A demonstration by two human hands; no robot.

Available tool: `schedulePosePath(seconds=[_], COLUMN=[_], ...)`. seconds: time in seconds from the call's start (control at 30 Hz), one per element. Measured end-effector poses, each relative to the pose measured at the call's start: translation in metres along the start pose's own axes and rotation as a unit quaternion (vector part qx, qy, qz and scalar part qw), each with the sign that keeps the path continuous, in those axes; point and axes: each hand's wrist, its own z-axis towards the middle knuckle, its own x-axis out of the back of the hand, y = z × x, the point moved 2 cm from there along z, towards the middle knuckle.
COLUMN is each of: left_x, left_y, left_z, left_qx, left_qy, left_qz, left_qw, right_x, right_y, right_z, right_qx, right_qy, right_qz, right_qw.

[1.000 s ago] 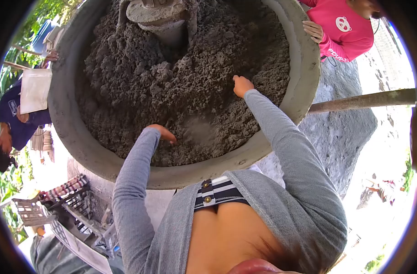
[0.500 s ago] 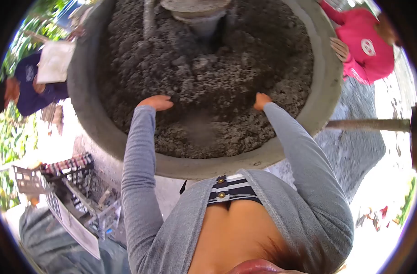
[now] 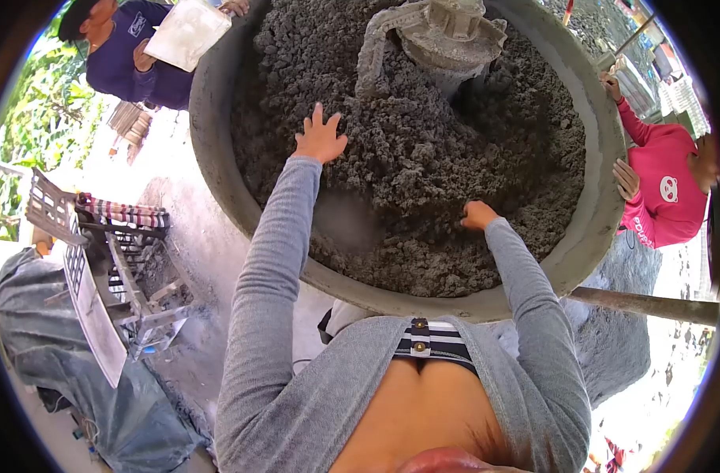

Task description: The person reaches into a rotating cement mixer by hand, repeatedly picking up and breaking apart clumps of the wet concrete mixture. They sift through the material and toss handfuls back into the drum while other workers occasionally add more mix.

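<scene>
A wide round drum with a grey rim [image 3: 340, 285] holds dark, crumbly grey mix [image 3: 407, 177]. Over the mix on the left, my left hand [image 3: 320, 140] has its fingers spread and holds nothing. My right hand [image 3: 478, 215] is at the mix right of centre, its fingers curled together; what lies between them, if anything, is hidden. A mortar-coated metal mixer part [image 3: 447, 39] rises from the mix at the top of the drum.
A person in dark blue [image 3: 151, 75] holds a pale board [image 3: 188, 33] at the upper left. At the right, a person in pink [image 3: 664, 177] touches the rim. A pole [image 3: 644, 305] extends rightward from the drum. Crates and a tarp [image 3: 68, 355] lie lower left.
My left hand has moved farther up over the mix and spread its fingers. The view has shifted, so the drum and both people appear elsewhere. The mixer part shows more fully.
</scene>
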Motion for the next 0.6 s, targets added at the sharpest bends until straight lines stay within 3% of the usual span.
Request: schedulePosePath(seconds=[0.03, 0.13, 0.23, 0.37, 0.43, 0.5, 0.57, 0.6], left_x=[-0.003, -0.027, -0.066, -0.087, -0.099, -0.119, -0.137, -0.136], left_y=[0.001, -0.004, -0.009, 0.022, 0.039, 0.057, 0.078, 0.088], left_z=[-0.003, 0.004, 0.007, -0.006, -0.020, -0.038, -0.055, -0.068], left_qx=[0.004, 0.070, 0.095, 0.101, 0.095, 0.080, 0.052, 0.023], left_qy=[-0.001, -0.115, -0.195, -0.154, -0.160, -0.124, -0.115, -0.114], left_qz=[-0.004, -0.111, -0.163, -0.156, -0.158, -0.142, -0.141, -0.159], left_qw=[1.000, 0.985, 0.963, 0.971, 0.970, 0.979, 0.982, 0.981], right_x=[0.007, 0.021, 0.034, 0.041, 0.041, 0.025, 0.000, -0.006], right_y=[-0.009, -0.030, -0.049, -0.066, -0.082, -0.093, -0.096, -0.096], right_z=[-0.009, -0.025, -0.040, -0.043, -0.045, -0.042, -0.037, -0.034], right_qx=[0.001, -0.007, -0.007, 0.055, 0.145, 0.111, 0.135, 0.100], right_qy=[-0.003, 0.123, 0.127, 0.214, 0.246, 0.141, 0.190, 0.203], right_qz=[-0.004, -0.001, -0.021, 0.049, 0.074, 0.086, 0.087, 0.070], right_qw=[1.000, 0.992, 0.992, 0.974, 0.955, 0.980, 0.969, 0.971])
